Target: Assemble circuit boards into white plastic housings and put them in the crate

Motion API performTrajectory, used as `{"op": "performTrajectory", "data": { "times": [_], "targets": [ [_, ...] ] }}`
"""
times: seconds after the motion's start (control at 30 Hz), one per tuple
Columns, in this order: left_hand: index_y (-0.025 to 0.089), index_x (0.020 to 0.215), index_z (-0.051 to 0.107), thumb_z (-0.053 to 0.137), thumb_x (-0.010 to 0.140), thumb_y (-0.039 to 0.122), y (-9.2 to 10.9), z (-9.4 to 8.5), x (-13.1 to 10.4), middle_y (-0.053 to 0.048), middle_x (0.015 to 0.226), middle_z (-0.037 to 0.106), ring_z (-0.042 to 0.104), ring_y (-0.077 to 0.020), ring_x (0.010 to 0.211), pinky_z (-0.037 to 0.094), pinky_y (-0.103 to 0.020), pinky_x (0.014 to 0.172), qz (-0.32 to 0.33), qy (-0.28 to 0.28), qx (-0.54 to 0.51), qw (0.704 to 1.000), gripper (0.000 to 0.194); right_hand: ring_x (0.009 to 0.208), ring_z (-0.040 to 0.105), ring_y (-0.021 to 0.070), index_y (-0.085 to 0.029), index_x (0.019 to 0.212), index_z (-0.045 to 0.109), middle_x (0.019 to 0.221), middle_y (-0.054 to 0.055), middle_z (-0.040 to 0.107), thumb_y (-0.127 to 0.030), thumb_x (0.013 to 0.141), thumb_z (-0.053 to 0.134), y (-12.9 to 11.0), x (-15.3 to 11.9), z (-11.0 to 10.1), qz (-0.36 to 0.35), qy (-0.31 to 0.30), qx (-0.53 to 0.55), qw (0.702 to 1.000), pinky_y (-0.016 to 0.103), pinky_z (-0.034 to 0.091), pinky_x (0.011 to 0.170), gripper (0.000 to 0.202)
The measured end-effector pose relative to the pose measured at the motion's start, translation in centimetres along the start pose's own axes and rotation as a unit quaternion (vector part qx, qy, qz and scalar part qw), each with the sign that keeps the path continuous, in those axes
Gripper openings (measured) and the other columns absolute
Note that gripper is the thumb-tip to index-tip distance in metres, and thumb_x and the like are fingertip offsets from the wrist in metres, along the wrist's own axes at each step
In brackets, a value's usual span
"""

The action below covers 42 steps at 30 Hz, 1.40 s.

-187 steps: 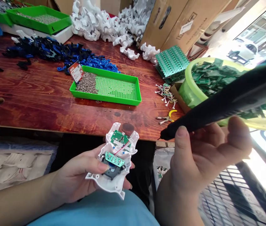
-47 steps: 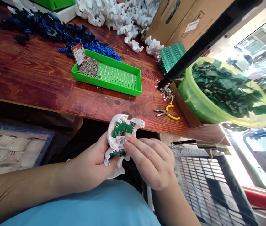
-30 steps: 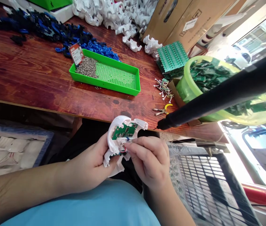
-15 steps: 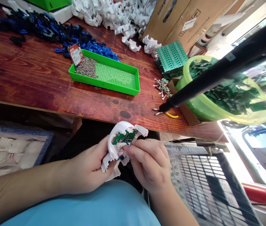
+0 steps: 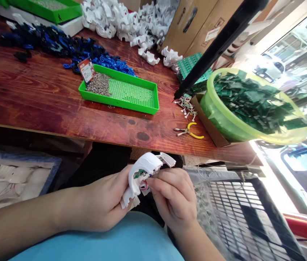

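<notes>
Steady shell, light pinch at the wires

I have the white shell (image 5: 147, 164) above my lap, just in front of the near edge of the worktop (image 5: 47, 108), with its curved back tilted up toward me. My left hand (image 5: 107, 203) is wrapped around its left side, thumb along the outside. My right hand (image 5: 173, 197) is drawn narrow in a pinch at the gap in the shell, apparently on the thin wires (image 5: 143, 186) that curl out there (my own fingertips cover the end, so I cannot tell exactly what they grip). Only a sliver of the green board (image 5: 139, 173) shows inside.

To do this well, I judge, the left hand should carry the steadying while the right makes only small, gentle pushes. Tugging could strain the wires' joints. I would tip the gap toward my eyes before pressing harder, and check that no loop lies across a rim where the shell could nip it. Squeezing the thin plastic walls would not help either.
</notes>
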<state>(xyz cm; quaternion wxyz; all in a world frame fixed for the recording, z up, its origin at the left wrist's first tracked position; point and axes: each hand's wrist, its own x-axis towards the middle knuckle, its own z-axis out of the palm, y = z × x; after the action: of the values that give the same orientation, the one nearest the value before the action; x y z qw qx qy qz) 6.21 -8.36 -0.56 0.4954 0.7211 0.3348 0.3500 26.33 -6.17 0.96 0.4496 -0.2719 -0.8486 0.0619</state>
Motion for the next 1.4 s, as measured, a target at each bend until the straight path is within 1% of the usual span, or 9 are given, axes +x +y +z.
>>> {"op": "performTrajectory", "data": {
  "times": [0.2, 0.37, 0.47, 0.63, 0.8, 1.07, 1.17, 1.3, 1.4],
  "targets": [
    [0.029, 0.133, 0.032, 0.045, 0.093, 0.015, -0.7, -1.2, -0.5, -0.002, 0.114, 0.061, 0.064, -0.0160, 0.099, 0.052, -0.025, 0.089, -0.025, -0.011, 0.084, 0.996, 0.044, 0.096, 0.061, 0.0163, -0.014, 0.114, 0.060, 0.100, 0.007, 0.065, 0.005, 0.079, 0.057, 1.2, 0.4, 0.2, 0.032, -0.032, 0.066, 0.997, 0.033, 0.052, 0.084, 0.040],
    [0.030, 0.138, 0.028, 0.045, 0.092, 0.010, -1.6, -2.4, -0.7, -0.004, 0.133, 0.056, 0.056, -0.0177, 0.122, 0.043, -0.026, 0.106, -0.036, -0.010, 0.130, 0.991, 0.053, 0.099, 0.056, 0.0162, -0.019, 0.118, 0.058, 0.104, 0.006, 0.059, 0.006, 0.079, 0.055, 2.0, 0.2, 1.6, 0.132, 0.101, 0.099, 0.981, 0.031, 0.048, 0.086, 0.046],
    [0.028, 0.140, 0.026, 0.048, 0.090, 0.008, -2.5, -2.9, -0.7, -0.005, 0.140, 0.053, 0.052, -0.0189, 0.128, 0.039, -0.027, 0.111, -0.020, -0.007, 0.152, 0.988, 0.058, 0.102, 0.053, 0.0164, -0.023, 0.121, 0.054, 0.108, 0.006, 0.054, -0.003, 0.084, 0.055, 2.3, 0.4, 3.1, 0.193, 0.133, 0.147, 0.961, 0.032, 0.046, 0.091, 0.042],
    [0.027, 0.148, 0.020, 0.047, 0.087, 0.006, -3.7, -3.6, -0.4, -0.008, 0.148, 0.047, 0.049, -0.0225, 0.132, 0.039, -0.032, 0.113, 0.018, 0.005, 0.183, 0.983, 0.070, 0.118, 0.046, 0.0207, -0.032, 0.138, 0.038, 0.131, 0.007, 0.043, -0.040, 0.089, 0.062, 2.7, 1.1, 4.9, 0.274, 0.053, 0.285, 0.917, 0.037, 0.041, 0.101, 0.055],
    [0.027, 0.154, 0.011, 0.042, 0.090, 0.009, -4.7, -3.8, 0.0, -0.011, 0.141, 0.055, 0.055, -0.0266, 0.125, 0.045, -0.039, 0.107, 0.065, 0.032, 0.287, 0.955, 0.073, 0.121, 0.048, 0.0249, -0.042, 0.143, 0.025, 0.141, 0.005, 0.039, -0.071, 0.064, 0.074, 2.7, 1.6, 5.2, 0.329, -0.041, 0.384, 0.862, 0.043, 0.037, 0.106, 0.098],
    [0.010, 0.155, -0.008, 0.034, 0.092, 0.005, -2.1, -4.3, 1.0, -0.016, 0.130, 0.063, 0.061, -0.0236, 0.116, 0.047, -0.033, 0.101, 0.083, 0.022, 0.457, 0.885, 0.076, 0.116, 0.054, 0.0237, -0.034, 0.142, 0.029, 0.134, 0.008, 0.045, -0.040, 0.071, 0.078, 3.6, 1.2, 3.7, 0.292, -0.066, 0.425, 0.854, 0.038, 0.044, 0.099, 0.086],
    [0.010, 0.155, -0.007, 0.045, 0.088, 0.011, -0.7, -5.0, 1.8, -0.017, 0.142, 0.054, 0.054, -0.0239, 0.127, 0.044, -0.032, 0.107, 0.040, -0.056, 0.412, 0.909, 0.085, 0.113, 0.054, 0.0237, -0.030, 0.133, 0.041, 0.127, 0.008, 0.048, -0.049, 0.069, 0.077, 3.5, 0.7, 3.3, 0.317, 0.016, 0.473, 0.822, 0.039, 0.046, 0.096, 0.076],
    [0.025, 0.154, -0.013, 0.074, 0.076, 0.037, -0.1, -5.6, 3.6, -0.011, 0.158, 0.035, 0.042, -0.0315, 0.139, 0.044, -0.038, 0.109, -0.100, -0.185, 0.264, 0.941, 0.118, 0.114, 0.054, 0.0240, -0.032, 0.123, 0.044, 0.123, 0.006, 0.050, -0.045, 0.065, 0.081, 3.3, 0.4, 2.8, 0.350, 0.105, 0.532, 0.764, 0.040, 0.047, 0.095, 0.070],
    [0.034, 0.156, 0.002, 0.072, 0.079, 0.048, 0.1, -5.5, 5.5, -0.004, 0.163, 0.025, 0.033, -0.0337, 0.143, 0.036, -0.042, 0.115, -0.216, -0.206, 0.109, 0.948, 0.105, 0.115, 0.054, 0.0235, -0.034, 0.119, 0.046, 0.120, 0.004, 0.051, -0.045, 0.062, 0.081, 3.9, 0.0, 2.6, 0.354, 0.137, 0.594, 0.709, 0.039, 0.047, 0.095, 0.067]
  ]
}}
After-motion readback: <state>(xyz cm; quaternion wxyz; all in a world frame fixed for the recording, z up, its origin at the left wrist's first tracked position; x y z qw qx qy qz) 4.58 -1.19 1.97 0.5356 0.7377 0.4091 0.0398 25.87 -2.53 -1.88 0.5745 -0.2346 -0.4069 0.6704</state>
